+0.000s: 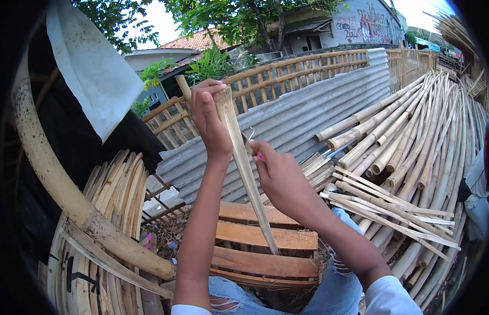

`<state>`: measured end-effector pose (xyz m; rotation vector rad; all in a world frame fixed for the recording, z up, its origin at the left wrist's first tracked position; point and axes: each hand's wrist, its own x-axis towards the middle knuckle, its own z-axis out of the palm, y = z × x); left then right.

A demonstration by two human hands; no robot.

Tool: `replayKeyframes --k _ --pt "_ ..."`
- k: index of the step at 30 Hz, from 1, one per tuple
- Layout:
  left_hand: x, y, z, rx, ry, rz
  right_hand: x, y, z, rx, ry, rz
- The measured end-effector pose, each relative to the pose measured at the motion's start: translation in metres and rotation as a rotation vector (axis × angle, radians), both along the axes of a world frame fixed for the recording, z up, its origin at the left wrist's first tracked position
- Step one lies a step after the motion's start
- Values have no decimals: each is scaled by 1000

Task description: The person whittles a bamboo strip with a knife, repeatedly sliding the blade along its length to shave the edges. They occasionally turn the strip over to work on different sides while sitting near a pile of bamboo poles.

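A split bamboo strip (241, 152) stands at a tilt in front of me, its lower end on a wooden slatted bench (265, 261). Near the top, my left hand (210, 123) grips its left edge, thumb up and fingers partly hidden. Lower down, on the right side, my right hand (281, 178) is closed round a pink handle (261, 156), mostly covered by the fingers. A dark knife blade (246, 143) shows between that hand and the strip, touching the strip's edge. Just above the blade curls a thin pale shaving (252, 132).
Long bamboo poles (397, 136) lie piled on the right, with loose split strips (391, 210) across them. More bamboo slats (116, 194) stand at the left beside a thick bent bamboo pole (60, 178). Behind the bench runs a corrugated sheet fence (307, 113).
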<state>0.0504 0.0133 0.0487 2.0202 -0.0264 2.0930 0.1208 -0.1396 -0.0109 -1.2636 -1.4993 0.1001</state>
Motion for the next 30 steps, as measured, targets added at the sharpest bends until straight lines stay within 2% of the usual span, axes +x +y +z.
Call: replayKeyframes --k 3,5,7,10,13,15,16,18,19,21,23,28,30 --pt "1 -4 -2 -1 19 2 -1 -1 32 142 49 -26" --pt "5 -5 -2 21 -7 -48 -12 2 27 117 63 -52" --pt "2 -6 -1 -11 -39 -52 -23 7 -4 -10 48 -114" --pt "-8 1 0 -21 -91 -64 -30 -7 -43 7 103 -33" --pt "-16 -2 0 -56 -49 -242 -29 -9 -23 12 76 -5" --pt "-20 -7 -2 -97 -41 -278 -28 -7 4 11 34 -17" --pt "-20 -10 -1 -133 -47 -317 -33 -3 1 12 28 -16" --pt "-20 -12 0 -106 -40 -261 -44 12 -22 34 -1 -104" --pt "-23 -13 0 -84 -25 -202 -49 10 -42 -61 -4 -96" --pt "-30 -9 -3 -97 -33 -205 -53 0 -83 -69 9 -59" --pt "-30 -7 -2 -102 -40 -232 -47 2 -83 -56 17 -20" --pt "-23 -4 -3 -113 -53 -234 -48 -3 -34 5 108 -53" --pt "-20 -2 -7 -121 -54 -157 -56 -1 -75 -29 101 -78"
